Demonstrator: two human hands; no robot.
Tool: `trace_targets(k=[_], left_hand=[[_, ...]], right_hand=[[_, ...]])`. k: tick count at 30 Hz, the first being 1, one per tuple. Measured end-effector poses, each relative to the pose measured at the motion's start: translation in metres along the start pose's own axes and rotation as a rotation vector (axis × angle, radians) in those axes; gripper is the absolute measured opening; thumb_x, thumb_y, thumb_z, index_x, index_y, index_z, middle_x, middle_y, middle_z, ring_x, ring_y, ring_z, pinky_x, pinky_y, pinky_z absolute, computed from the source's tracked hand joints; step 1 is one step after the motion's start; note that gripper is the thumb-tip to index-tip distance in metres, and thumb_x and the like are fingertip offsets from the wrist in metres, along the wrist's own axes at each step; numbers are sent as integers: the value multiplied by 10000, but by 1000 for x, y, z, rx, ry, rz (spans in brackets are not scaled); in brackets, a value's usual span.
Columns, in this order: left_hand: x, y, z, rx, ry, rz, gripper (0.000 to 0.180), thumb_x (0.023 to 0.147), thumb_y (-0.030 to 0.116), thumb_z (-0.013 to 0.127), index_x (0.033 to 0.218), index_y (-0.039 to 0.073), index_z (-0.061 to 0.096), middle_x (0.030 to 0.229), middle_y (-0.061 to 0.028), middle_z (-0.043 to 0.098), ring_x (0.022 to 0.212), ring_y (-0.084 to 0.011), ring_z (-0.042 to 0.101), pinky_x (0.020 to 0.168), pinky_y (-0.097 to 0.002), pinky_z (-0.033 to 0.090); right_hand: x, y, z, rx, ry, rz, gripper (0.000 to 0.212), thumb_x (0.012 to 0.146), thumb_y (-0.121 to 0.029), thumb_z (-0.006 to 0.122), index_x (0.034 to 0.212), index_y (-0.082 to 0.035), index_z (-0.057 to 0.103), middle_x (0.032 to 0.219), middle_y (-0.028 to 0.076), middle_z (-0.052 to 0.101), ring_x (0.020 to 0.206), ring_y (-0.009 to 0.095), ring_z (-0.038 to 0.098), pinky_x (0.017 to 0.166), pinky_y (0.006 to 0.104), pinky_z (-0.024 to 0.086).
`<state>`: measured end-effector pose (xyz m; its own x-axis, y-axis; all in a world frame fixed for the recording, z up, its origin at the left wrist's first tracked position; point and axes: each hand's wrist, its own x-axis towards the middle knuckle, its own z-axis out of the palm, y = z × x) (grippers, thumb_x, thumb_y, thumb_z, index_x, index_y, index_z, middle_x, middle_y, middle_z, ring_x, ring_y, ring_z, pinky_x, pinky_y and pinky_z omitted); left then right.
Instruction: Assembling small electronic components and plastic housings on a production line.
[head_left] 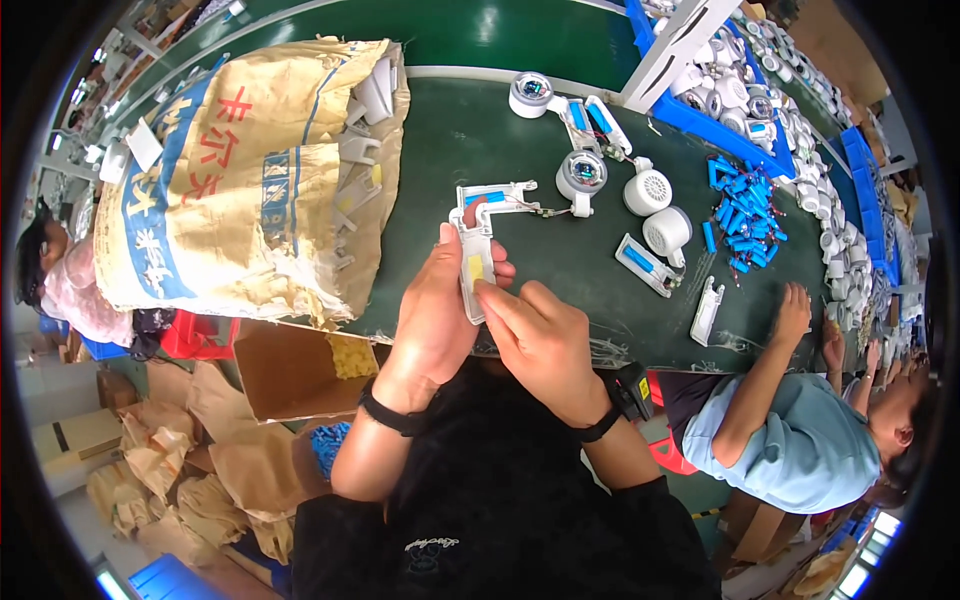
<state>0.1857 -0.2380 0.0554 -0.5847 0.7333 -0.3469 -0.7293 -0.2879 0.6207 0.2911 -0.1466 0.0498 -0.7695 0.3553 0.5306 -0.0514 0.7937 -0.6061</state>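
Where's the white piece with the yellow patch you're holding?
In the head view, the white piece is near the centre, held in the left hand, right of the big sack; the right hand is at its yellow patch.

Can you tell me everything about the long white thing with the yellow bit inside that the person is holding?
The white piece looks like plastic: long, narrow and hollow like a little tray, with raised edges. A pale yellow patch sits inside. It's held above the green table, open side up, its lower end pointing towards the person. The left hand grips it, and the right hand reaches in near the patch. Its top overlaps another white part in view; I can't tell whether they touch.
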Motion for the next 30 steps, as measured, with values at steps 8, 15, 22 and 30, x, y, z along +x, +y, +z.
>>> trace_targets(k=[8, 15, 22, 30], left_hand=[[-4, -1, -3, 17, 28, 63, 506, 1110, 449, 341, 1327, 25, 511, 1087, -92, 618, 1003, -196, 610, 949, -362, 507], [0, -6, 8, 23, -3, -3, 535, 1103, 465, 357, 1356, 14, 496, 1089, -94, 628, 988, -198, 630, 915, -366, 528], [28, -50, 67, 299, -56, -108, 496, 1115, 397, 353, 1364, -12, 482, 1109, -192, 653, 994, -271, 686, 920, -426, 574], [104, -284, 229, 790, -359, -134, 258, 1039, 179, 519, 1099, -47, 628, 960, -166, 734, 835, -215, 719, 730, -333, 554]], right_hand=[[-2, 1, 9, 35, 13, -10, 256, 799, 24, 761, 1035, -70, 723, 711, 60, 536, 533, 204, 546, 479, 333, 431], [-4, 9, -4, 16, 151, 80, 252, 798, 38, 765, 1023, -65, 720, 699, 66, 544, 531, 186, 528, 483, 318, 419], [-47, 17, -102, 216, 484, 391, 169, 816, 81, 728, 952, -11, 690, 708, -36, 490, 590, 29, 368, 542, 204, 308], [-118, -1, -158, 147, 692, 413, 215, 777, 94, 734, 949, -17, 670, 766, 6, 575, 528, 20, 390, 482, 203, 285]])
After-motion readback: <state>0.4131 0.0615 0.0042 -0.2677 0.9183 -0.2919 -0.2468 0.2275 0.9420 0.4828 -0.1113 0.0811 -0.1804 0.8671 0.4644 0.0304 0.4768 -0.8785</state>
